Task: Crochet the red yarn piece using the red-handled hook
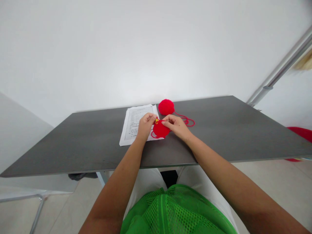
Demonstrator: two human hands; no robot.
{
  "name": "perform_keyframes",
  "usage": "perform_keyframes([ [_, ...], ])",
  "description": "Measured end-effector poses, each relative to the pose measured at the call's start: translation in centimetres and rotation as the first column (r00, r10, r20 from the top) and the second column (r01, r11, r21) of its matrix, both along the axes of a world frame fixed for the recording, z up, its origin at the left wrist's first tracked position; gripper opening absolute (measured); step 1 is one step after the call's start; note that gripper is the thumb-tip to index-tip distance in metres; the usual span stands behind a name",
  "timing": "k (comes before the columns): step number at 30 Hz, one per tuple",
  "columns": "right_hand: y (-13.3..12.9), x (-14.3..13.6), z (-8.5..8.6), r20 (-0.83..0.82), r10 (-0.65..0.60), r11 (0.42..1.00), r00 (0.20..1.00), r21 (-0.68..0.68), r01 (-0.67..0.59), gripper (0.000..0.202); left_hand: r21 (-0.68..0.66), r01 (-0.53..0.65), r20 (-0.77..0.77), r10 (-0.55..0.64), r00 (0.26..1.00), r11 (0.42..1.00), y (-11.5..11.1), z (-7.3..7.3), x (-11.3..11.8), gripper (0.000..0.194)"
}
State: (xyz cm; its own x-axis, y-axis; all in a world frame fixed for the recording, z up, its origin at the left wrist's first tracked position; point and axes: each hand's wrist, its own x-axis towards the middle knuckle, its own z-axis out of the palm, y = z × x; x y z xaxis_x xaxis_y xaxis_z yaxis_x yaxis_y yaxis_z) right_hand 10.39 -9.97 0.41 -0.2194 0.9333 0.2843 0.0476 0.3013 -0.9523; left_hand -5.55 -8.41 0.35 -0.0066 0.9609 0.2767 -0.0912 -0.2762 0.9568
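Observation:
A round red crochet piece (161, 129) is held between my two hands, just over the table's front half. My left hand (147, 123) pinches its upper left edge, beside a small yellow stitch marker (157, 121) on that edge. With thumb and fingers closed, my right hand (175, 124) grips the upper right edge. A loose red yarn tail hangs at the piece's lower left. Behind my hands lies a ball of red yarn (166, 107), its strand curling on the table to the right of it.
Printed paper sheets (126, 138) lie under and left of my left hand. The dark grey table (214, 130) stands against a white wall (122, 48). A metal pole (280, 74) slants at the right, and a red object (301, 132) shows beyond the table's right side.

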Motion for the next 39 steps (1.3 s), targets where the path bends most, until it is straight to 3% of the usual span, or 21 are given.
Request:
perform_keyframes([
  [16, -0.21, 0.08, 0.19, 0.013, -0.005, 1.0, 1.0, 0.009, 0.005, 0.014, 0.004, 0.001, 0.052, -0.001, 0.999, 1.0, 0.38, -0.19, -0.31, 0.023],
  [27, -0.32, 0.05, 0.52, -0.118, 0.104, 0.989, 0.988, -0.094, -0.115, 0.017, 0.001, -0.001, 0.111, 0.0, 0.994, 1.0, 0.37, -0.21, -0.22, 0.021],
  [39, -0.38, -0.01, 0.59, -0.175, 0.129, 0.974, 0.976, -0.162, -0.157, 0.019, -0.01, -0.02, 0.105, 0.021, 0.994, 1.0, 0.51, -0.39, -0.22, 0.015],
])
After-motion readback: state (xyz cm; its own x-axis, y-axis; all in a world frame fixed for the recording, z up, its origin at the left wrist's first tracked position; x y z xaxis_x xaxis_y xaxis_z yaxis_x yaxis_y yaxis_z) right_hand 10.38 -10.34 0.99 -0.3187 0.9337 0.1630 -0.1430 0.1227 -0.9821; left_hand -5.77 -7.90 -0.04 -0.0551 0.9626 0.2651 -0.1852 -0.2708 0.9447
